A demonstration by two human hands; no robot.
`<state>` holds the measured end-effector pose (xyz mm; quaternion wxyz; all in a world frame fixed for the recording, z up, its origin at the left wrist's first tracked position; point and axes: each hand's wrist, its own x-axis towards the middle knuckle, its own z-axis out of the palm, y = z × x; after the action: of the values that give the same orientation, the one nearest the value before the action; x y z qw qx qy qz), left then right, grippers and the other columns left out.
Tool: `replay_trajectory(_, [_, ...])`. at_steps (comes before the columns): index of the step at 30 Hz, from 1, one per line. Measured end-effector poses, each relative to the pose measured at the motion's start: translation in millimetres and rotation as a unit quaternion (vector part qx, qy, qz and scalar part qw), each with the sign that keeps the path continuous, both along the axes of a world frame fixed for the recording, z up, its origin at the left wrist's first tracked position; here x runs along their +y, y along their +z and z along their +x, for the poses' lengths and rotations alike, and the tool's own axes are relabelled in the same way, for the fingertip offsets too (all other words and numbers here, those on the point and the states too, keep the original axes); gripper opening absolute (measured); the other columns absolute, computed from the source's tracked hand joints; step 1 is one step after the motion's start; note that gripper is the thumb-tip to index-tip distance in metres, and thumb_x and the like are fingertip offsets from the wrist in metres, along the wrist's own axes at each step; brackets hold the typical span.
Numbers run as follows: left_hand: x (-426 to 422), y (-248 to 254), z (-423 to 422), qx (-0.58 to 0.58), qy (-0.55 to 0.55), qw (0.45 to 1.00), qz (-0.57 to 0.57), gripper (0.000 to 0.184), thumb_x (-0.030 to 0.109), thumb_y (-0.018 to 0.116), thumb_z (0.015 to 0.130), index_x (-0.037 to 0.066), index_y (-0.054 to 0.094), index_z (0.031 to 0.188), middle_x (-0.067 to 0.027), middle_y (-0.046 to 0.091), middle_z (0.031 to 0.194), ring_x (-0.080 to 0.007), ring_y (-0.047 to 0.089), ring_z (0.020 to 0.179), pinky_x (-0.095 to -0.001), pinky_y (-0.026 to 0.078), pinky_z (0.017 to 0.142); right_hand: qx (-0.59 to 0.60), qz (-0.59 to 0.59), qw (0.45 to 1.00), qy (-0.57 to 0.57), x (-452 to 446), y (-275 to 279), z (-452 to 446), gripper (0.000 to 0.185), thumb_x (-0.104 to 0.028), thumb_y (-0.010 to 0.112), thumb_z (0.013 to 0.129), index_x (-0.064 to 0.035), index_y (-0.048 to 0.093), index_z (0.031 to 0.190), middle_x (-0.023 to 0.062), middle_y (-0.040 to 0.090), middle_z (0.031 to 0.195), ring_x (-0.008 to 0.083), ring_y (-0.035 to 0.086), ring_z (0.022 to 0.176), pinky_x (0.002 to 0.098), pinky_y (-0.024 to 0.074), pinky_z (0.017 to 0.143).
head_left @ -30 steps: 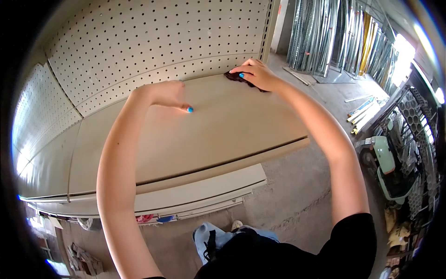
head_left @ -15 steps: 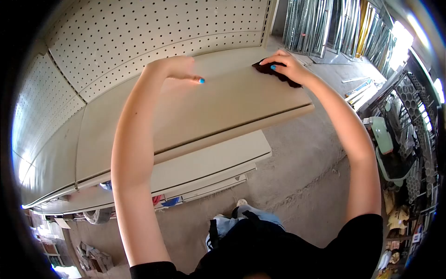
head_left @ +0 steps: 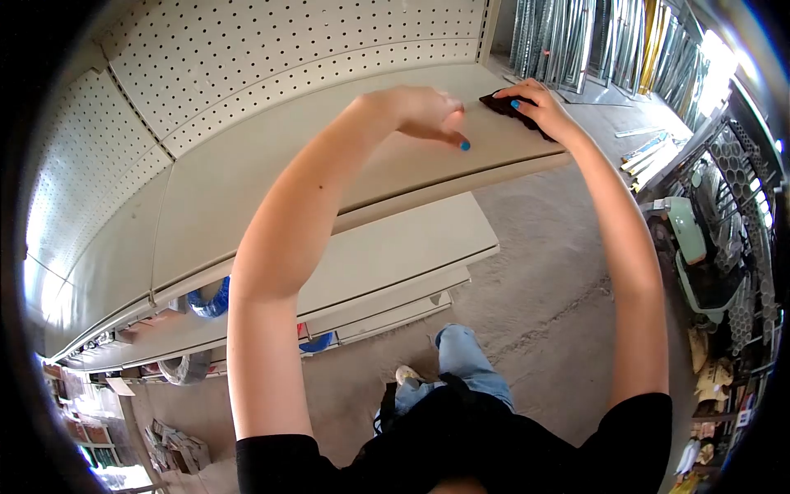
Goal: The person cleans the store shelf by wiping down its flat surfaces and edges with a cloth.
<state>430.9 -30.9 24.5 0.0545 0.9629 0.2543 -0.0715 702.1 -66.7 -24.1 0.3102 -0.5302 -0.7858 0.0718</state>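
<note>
A long cream metal shelf (head_left: 271, 140) stretches in front of me. Near its right end, my right hand (head_left: 539, 107) presses a dark brown cloth (head_left: 518, 114) with a wavy edge against the surface, fingers and blue-nailed thumb over it. To the left of the cloth, my left hand (head_left: 428, 115) is over the shelf with nothing in it. Its thumb stands apart from the loosely bent fingers, which are slightly blurred. Whether this hand touches the shelf I cannot tell.
A perforated back panel (head_left: 304, 41) rises behind the shelf. Lower shelves (head_left: 403, 255) jut out beneath, with blue coils (head_left: 210, 298) on one. Metal profiles (head_left: 559, 41) stand at the back right. A pale green machine (head_left: 685, 230) and wire mesh rolls line the right side.
My left hand has moved right along the shelf, nearer the cloth. My right hand and the cloth appear farther right, closer to the shelf's end. The view has shifted, and one leg has stepped forward.
</note>
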Motion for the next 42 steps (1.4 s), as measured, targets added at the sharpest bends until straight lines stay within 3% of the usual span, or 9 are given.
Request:
replay_trajectory(8, [2, 1, 1, -0.019, 0.006, 0.999, -0.047, 0.061, 0.054, 0.048, 0.088, 0.008, 0.046, 0.129, -0.0085, 0.046, 0.132, -0.0268, 0.041, 0.124, -0.038, 0.036, 0.102, 0.019, 0.024, 0.999, 0.036, 11, -11, 15, 0.031, -0.004, 0.055, 0.084, -0.0188, 0.067, 0.108, 0.0025, 0.054, 0.098, 0.0216, 0.046, 0.102, 0.0327, 0.0302, 0.098])
replay_trajectory(13, [7, -3, 0, -0.046, -0.019, 0.999, -0.013, 0.058, 0.047, 0.057, 0.086, 0.008, 0.046, 0.128, -0.0088, 0.048, 0.127, -0.0271, 0.043, 0.121, -0.038, 0.037, 0.101, 0.021, 0.005, 0.997, 0.079, 15, -10, 23, 0.021, -0.016, 0.06, 0.087, -0.0214, 0.068, 0.106, -0.0001, 0.055, 0.1, 0.0206, 0.046, 0.105, 0.0366, 0.0305, 0.1])
replay_trajectory(14, [8, -6, 1, -0.054, -0.015, 0.998, -0.016, 0.059, 0.045, 0.059, 0.085, 0.008, 0.046, 0.128, -0.0087, 0.049, 0.127, -0.0271, 0.043, 0.121, -0.0379, 0.037, 0.101, -0.027, 0.045, 0.994, 0.097, 12, -8, 25, 0.022, -0.013, 0.06, 0.086, -0.0125, 0.067, 0.107, 0.0015, 0.057, 0.1, 0.0193, 0.049, 0.102, 0.0314, 0.0336, 0.097])
replay_trajectory(16, [6, 1, 2, -0.037, 0.017, 0.998, -0.049, 0.06, 0.042, 0.063, 0.083, 0.008, 0.045, 0.129, -0.0074, 0.046, 0.13, -0.0263, 0.041, 0.123, -0.0365, 0.037, 0.101, 0.003, 0.01, 0.992, 0.128, 5, -3, 28, 0.02, -0.017, 0.062, 0.086, -0.0199, 0.068, 0.105, -0.0007, 0.056, 0.101, 0.0207, 0.046, 0.108, 0.0363, 0.0327, 0.1])
replay_trajectory(24, [0, 8, 10, -0.019, 0.126, 0.985, -0.117, 0.076, 0.035, 0.078, 0.069, 0.013, 0.044, 0.132, -0.0046, 0.041, 0.138, -0.0235, 0.036, 0.129, -0.036, 0.033, 0.106, 0.084, -0.065, 0.959, 0.264, -15, 4, 77, 0.021, -0.006, 0.066, 0.081, -0.0107, 0.068, 0.102, 0.0045, 0.053, 0.105, 0.0215, 0.048, 0.107, 0.0336, 0.0345, 0.098])
replay_trajectory(26, [5, -2, 0, -0.062, 0.086, 0.986, -0.127, 0.084, 0.03, 0.081, 0.064, 0.015, 0.041, 0.136, -0.0042, 0.035, 0.144, -0.0231, 0.031, 0.133, -0.0369, 0.03, 0.109, 0.097, -0.083, 0.953, 0.275, -16, 6, 78, 0.021, -0.007, 0.066, 0.081, -0.0109, 0.068, 0.101, 0.0046, 0.053, 0.106, 0.0214, 0.048, 0.106, 0.0341, 0.035, 0.097])
replay_trajectory(31, [0, -4, -18, -0.083, 0.106, 0.975, -0.176, 0.099, 0.028, 0.085, 0.058, 0.02, 0.033, 0.142, -0.0054, 0.021, 0.151, -0.0228, 0.015, 0.14, -0.0409, 0.023, 0.112, 0.012, -0.087, 0.961, 0.262, -4, 17, 62, 0.022, -0.007, 0.066, 0.08, -0.0155, 0.066, 0.1, 0.0006, 0.052, 0.101, 0.0205, 0.047, 0.106, 0.0374, 0.0326, 0.098])
replay_trajectory(34, [1, 0, -25, -0.049, 0.152, 0.981, -0.112, 0.103, 0.029, 0.085, 0.056, 0.019, 0.03, 0.143, -0.0077, 0.019, 0.152, -0.0232, 0.013, 0.141, -0.0403, 0.023, 0.112, -0.091, -0.022, 0.964, 0.251, 3, 23, 34, 0.021, -0.012, 0.065, 0.082, -0.0178, 0.064, 0.102, 0.0003, 0.053, 0.102, 0.0203, 0.046, 0.107, 0.0388, 0.0288, 0.099])
replay_trajectory(42, [-3, 8, -27, -0.021, 0.234, 0.963, -0.134, 0.105, 0.027, 0.083, 0.057, 0.012, 0.026, 0.144, -0.0103, 0.022, 0.15, -0.0264, 0.02, 0.138, -0.0368, 0.027, 0.111, -0.177, 0.04, 0.948, 0.262, 54, 10, -71, 0.021, -0.023, 0.052, 0.091, -0.0202, 0.056, 0.112, 0.0031, 0.05, 0.112, 0.0256, 0.041, 0.117, 0.0451, 0.023, 0.106])
